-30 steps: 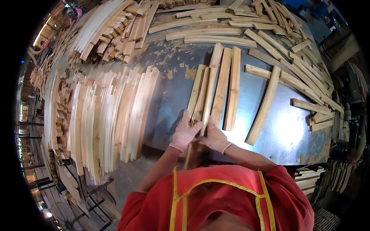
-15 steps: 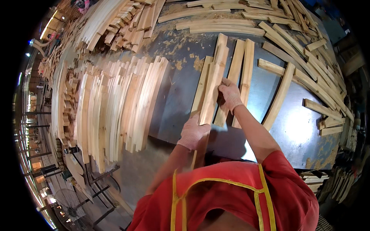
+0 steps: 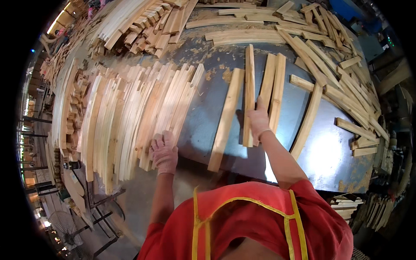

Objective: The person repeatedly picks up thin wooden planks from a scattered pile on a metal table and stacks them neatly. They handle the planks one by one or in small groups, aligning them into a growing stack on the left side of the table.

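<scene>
My left hand (image 3: 164,151), in a pale knitted glove, rests its spread fingers at the near ends of a row of wooden strips (image 3: 173,108) packed side by side. My right hand (image 3: 259,120), gloved too, grips a narrow wooden strip (image 3: 249,86) near its lower part, with the thumb on its left. Part of the fingers is hidden behind the hand. A wider strip (image 3: 226,119) lies alone to the left of it. Two more strips (image 3: 277,86) lie close together just right of the held one.
Another strip (image 3: 307,125) slants farther right on the dark metal table (image 3: 323,149). A loose heap of strips (image 3: 346,86) covers the right and far sides. A stack of pieces (image 3: 143,26) stands far left, with sawdust (image 3: 203,52) near it. A fan (image 3: 65,225) is at lower left.
My left hand has gone left from the board both hands held to the packed row. That board is out of my hands. My right hand has moved slightly down onto a narrow strip.
</scene>
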`<state>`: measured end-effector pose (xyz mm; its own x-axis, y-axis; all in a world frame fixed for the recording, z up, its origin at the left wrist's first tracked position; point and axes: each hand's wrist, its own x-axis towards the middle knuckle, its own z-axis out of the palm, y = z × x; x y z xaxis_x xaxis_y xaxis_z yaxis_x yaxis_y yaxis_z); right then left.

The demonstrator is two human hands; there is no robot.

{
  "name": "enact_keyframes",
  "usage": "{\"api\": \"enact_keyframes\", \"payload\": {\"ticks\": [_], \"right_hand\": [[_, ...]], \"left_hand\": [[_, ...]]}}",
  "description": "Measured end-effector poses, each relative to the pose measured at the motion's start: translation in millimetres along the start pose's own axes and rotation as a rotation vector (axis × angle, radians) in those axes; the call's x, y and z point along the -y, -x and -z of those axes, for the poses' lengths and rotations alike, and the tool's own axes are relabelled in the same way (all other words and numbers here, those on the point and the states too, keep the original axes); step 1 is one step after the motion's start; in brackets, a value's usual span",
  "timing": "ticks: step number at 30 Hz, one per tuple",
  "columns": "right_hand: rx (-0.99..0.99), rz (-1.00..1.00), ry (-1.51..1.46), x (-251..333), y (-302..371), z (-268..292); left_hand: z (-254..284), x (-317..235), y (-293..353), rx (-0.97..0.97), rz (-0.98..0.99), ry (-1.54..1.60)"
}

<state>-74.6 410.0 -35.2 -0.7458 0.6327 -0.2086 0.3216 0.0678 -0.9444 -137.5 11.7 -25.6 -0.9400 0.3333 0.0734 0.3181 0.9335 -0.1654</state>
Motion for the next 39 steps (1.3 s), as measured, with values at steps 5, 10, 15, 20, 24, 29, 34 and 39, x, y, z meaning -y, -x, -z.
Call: {"api": "enact_keyframes", "payload": {"ticks": [5, 10, 15, 20, 24, 29, 34, 39], "right_hand": [[0.318, -0.501, -0.792, -17.8, 30.4, 55.7], [0.311, -0.542, -0.885, -37.3, 54.7, 48.5], [0.194, -0.383, -0.739, -18.8, 33.8, 74.7], [-0.176, 0.027, -0.586, 181.5, -149.3, 224.7], [-0.340, 0.212, 0.057, 73.0, -290.6, 329.4], [-0.259, -0.018, 1.004, -16.5, -199.3, 230.5], [-0.136, -0.184, -0.900, -36.3, -116.1, 221.1], [0.358, -0.518, -1.126, -53.8, 18.2, 154.0]], "left_hand": [[11.9, -54.3, -5.1, 0.059, -0.140, 0.192], [39.0, -165.9, -20.9, 0.312, -0.256, 0.389], [37.6, -213.8, -36.3, 0.336, -0.200, 0.309], [7.1, -199.0, -20.3, 0.276, -0.161, 0.298], [3.5, -209.9, -32.5, 0.213, -0.223, 0.302], [21.4, -209.5, -34.4, 0.314, -0.138, 0.316], [25.4, -191.8, -49.7, 0.487, -0.002, 0.827], [33.0, -143.2, -43.0, 0.547, 0.052, 0.898]]}}
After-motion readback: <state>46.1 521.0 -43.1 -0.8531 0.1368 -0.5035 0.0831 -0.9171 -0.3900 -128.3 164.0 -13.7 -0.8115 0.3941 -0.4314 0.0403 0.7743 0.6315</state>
